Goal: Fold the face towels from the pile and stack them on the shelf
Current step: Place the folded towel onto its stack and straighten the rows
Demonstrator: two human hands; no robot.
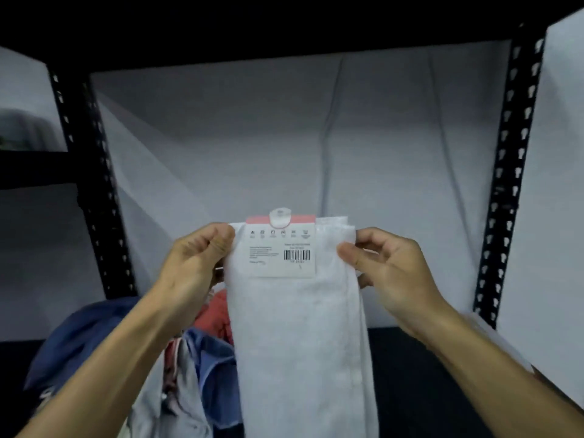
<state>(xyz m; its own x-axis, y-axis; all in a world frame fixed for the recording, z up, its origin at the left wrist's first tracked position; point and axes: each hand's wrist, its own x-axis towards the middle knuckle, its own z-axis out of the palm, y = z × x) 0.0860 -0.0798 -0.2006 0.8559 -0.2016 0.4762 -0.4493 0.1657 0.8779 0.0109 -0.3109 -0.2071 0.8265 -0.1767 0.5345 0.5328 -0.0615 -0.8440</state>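
Note:
A white face towel point(300, 336) hangs lengthwise in front of me, folded into a narrow strip. A white and pink label point(281, 248) with a barcode is clipped to its top edge. My left hand point(192, 260) pinches the towel's top left corner. At the top right corner my right hand point(388, 270) pinches it between thumb and fingers. Below and to the left lies the pile of towels point(202, 358) in blue, red and grey, partly hidden by my left forearm and the hanging towel.
A black metal rack frames the scene, with perforated uprights at the left point(91, 184) and right point(505, 184). The dark shelf board point(410, 358) lies under the towel. A white sheet point(284, 137) covers the back of the rack.

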